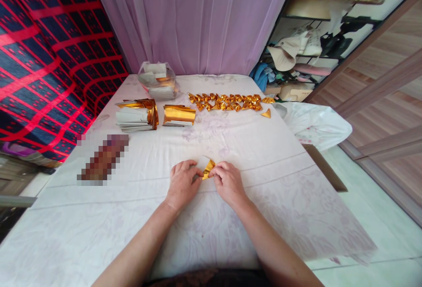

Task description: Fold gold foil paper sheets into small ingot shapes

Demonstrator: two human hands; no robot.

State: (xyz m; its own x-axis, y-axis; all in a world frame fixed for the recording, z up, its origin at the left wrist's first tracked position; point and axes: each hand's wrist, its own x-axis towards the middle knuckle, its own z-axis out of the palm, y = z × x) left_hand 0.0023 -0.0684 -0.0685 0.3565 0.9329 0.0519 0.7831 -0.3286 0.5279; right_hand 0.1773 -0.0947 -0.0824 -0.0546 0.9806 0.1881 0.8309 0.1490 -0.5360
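A small sheet of gold foil paper (208,169), partly folded and with a whitish side showing, is held between my two hands just above the middle of the table. My left hand (185,179) pinches its left edge with thumb and fingers. On the other side, my right hand (228,180) grips the right edge, fingers curled. Farther back lie two rows of folded gold pieces (227,101), with a single folded gold triangle (266,114) apart from them at the right. To the left stand a gold paper stack (180,114) and a larger white-and-gold stack (136,115).
A clear plastic bag of paper (158,80) sits at the table's back left. A pixelated patch (103,159) hides something at the left. Beyond the right edge are a white plastic bag (318,124) and a cluttered shelf (296,54). A purple curtain (194,19) hangs behind.
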